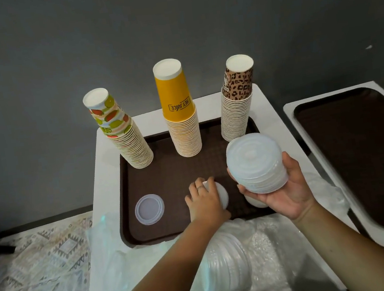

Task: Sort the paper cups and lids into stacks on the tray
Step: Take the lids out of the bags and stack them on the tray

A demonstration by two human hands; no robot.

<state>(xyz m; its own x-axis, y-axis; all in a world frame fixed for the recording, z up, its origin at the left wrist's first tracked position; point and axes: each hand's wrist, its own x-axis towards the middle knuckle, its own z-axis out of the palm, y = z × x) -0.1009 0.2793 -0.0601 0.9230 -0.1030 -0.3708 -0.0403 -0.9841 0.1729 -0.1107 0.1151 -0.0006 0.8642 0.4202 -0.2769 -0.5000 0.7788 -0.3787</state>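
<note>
Cup stacks, three, upside down along far edge of brown tray (173, 234), centre frame: fruit-print stack (121, 129) leaning left, yellow stack (180, 113) middle, leopard-print stack (237, 101) right. Single clear lid (149, 209) flat on tray, lower left. Left hand (205, 200) on small white lid pile (222, 194), fingers curled over it. Right hand (288, 189) palm up, fingers cupped round lid stack (256, 164) held above tray. White table (103, 180) under tray; second tray (360, 148) at right; grey wall (170, 15) behind; patterned rug (37, 273) lower left.
</note>
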